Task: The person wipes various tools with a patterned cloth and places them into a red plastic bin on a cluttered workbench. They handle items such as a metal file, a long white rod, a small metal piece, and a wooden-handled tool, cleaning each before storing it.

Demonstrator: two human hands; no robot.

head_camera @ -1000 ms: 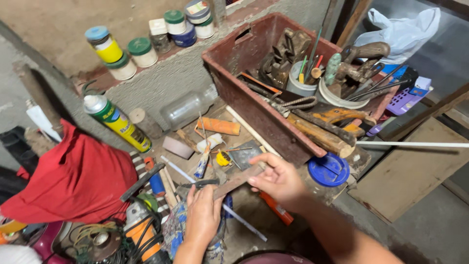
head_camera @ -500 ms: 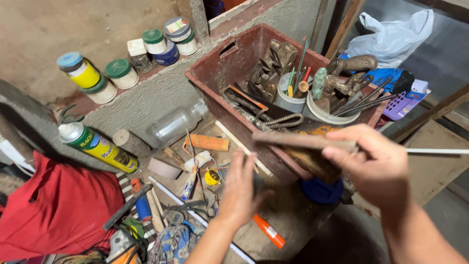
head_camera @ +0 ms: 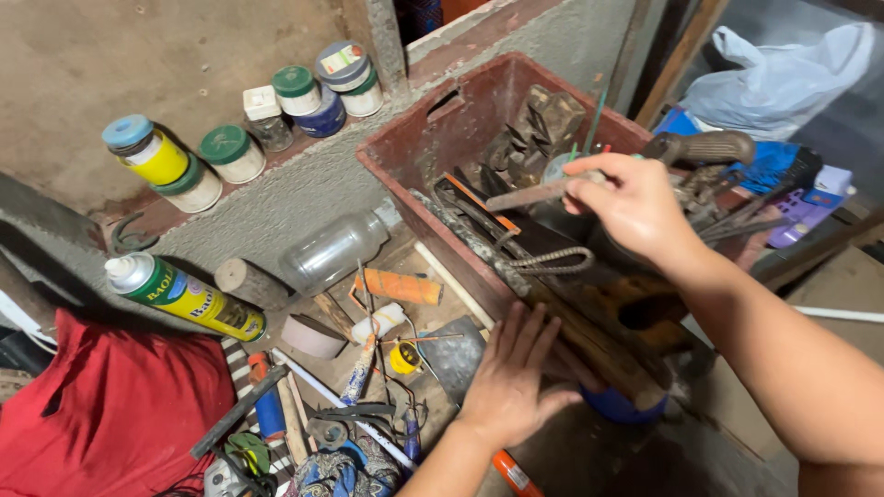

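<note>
My right hand [head_camera: 631, 207] is over a dark red plastic crate [head_camera: 433, 161] full of tools and grips a long flat rusty metal piece [head_camera: 529, 194] that points left across the crate. My left hand [head_camera: 516, 382] lies flat, fingers together, against the crate's near outer side, next to a wooden handsaw handle [head_camera: 635, 317] sticking out of it. A ribbed steel rod [head_camera: 539, 260] with a bent end lies along the crate's front edge.
Left of the crate lie a clear plastic bottle [head_camera: 331, 250], a green and yellow spray can [head_camera: 189, 296], an orange handle [head_camera: 398, 286], and several small tools. Lidded jars [head_camera: 230, 152] stand on a concrete ledge. A red cloth [head_camera: 101, 414] is at lower left, a white bag [head_camera: 778, 78] at upper right.
My right hand has lifted the rusty metal piece from the heap by the crate and carried it up over the crate. My left hand has shifted right, onto the crate's side.
</note>
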